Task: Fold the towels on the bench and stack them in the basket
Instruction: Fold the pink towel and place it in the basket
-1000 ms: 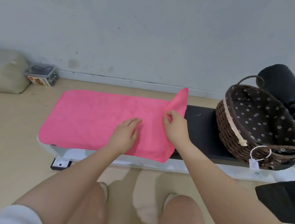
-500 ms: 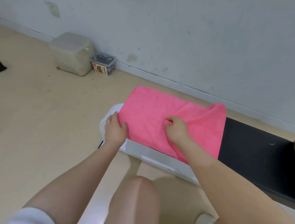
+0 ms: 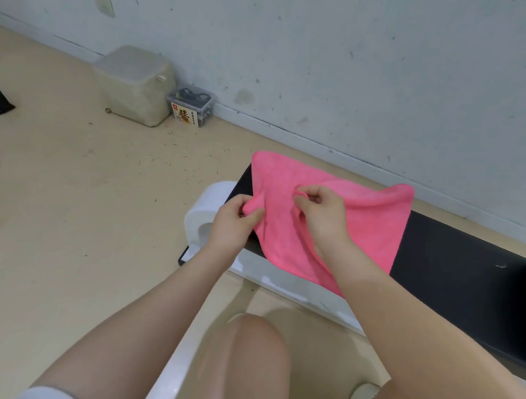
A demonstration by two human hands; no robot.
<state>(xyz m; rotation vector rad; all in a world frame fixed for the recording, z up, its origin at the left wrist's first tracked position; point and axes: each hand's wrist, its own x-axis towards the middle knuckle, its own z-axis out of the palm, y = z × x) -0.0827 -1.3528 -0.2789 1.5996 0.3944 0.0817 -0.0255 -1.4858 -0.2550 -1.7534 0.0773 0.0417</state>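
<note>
Pink towel (image 3: 364, 227) now doubled on bench (image 3: 459, 267) — first fold done. Left hand (image 3: 232, 220) newly pinching its left edge, right hand (image 3: 320, 215) pinching top layer beside it — second fold likely next.

Pink towel (image 3: 361, 227) on black bench (image 3: 459, 267), pinched by left hand (image 3: 232, 225) and right hand (image 3: 320, 215).

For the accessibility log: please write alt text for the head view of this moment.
Both hands pinch a pink towel lying folded on a black bench: the left hand at its left edge, the right hand near its middle. A beige container and small clear box sit by the wall.
</note>
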